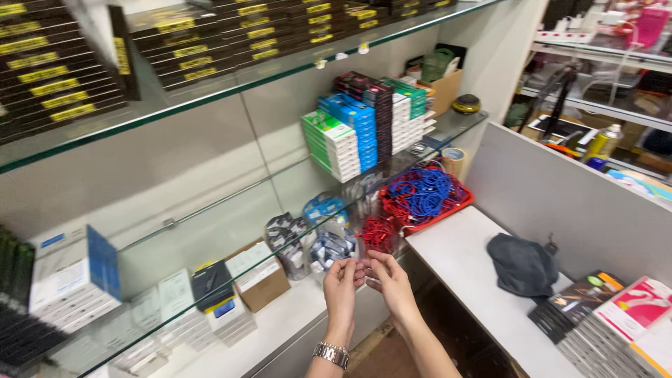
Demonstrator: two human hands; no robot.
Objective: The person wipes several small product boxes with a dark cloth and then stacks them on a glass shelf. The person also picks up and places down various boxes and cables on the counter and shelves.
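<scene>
My left hand (341, 285), with a metal wristwatch (331, 354) on its wrist, and my right hand (389, 280) are raised side by side at the front edge of the middle glass shelf (210, 274). Their fingertips meet and are pinched together. Whether something small sits between them is too blurred to tell. Just beyond the fingers lie a red cable bundle (379, 232) and clear packets of small parts (330, 248). A red tray (458, 208) piled with blue and red cables (422, 192) stands further right.
Stacked green, blue and dark boxes (358, 126) stand on the glass shelf behind. Dark boxes with yellow labels (49, 70) fill the top shelf. White boxes (73, 276) sit left. A white counter (462, 259) holds a dark cap (521, 266) and packaged goods (616, 315).
</scene>
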